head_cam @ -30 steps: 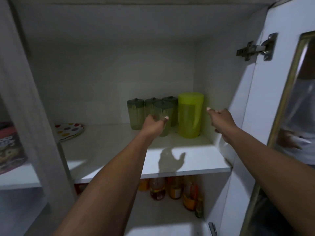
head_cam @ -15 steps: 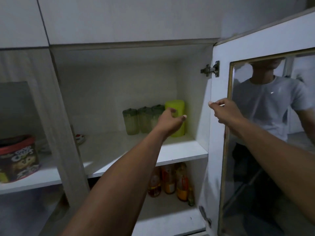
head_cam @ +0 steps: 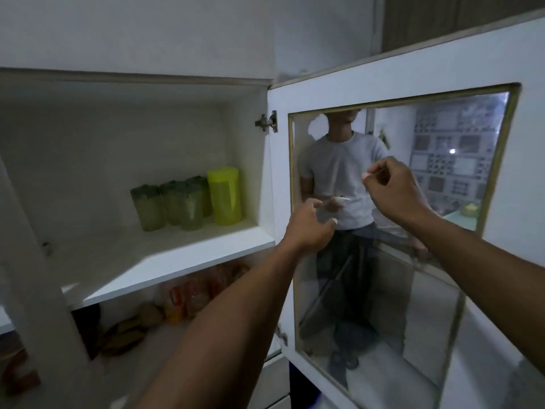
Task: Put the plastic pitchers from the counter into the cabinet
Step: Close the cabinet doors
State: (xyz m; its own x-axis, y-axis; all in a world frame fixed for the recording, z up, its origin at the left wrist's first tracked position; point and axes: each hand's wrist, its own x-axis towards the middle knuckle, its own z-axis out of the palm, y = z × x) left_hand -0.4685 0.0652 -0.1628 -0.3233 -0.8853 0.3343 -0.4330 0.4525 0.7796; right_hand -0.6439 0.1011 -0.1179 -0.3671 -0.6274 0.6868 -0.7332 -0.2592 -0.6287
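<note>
Now pitchers (head_cam: 188, 203) shelved, left of hands (head_cam: 309, 228).

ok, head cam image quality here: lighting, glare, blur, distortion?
Head view: dim overall, with a brighter patch of light on the shelf. The cabinet door glass shows a figure in a grey T-shirt, so it is hard to read. Motion blur smears the lower-shelf bottles. Wide-angle bending tilts the door frame. The green pitchers stay fairly sharp.
</note>
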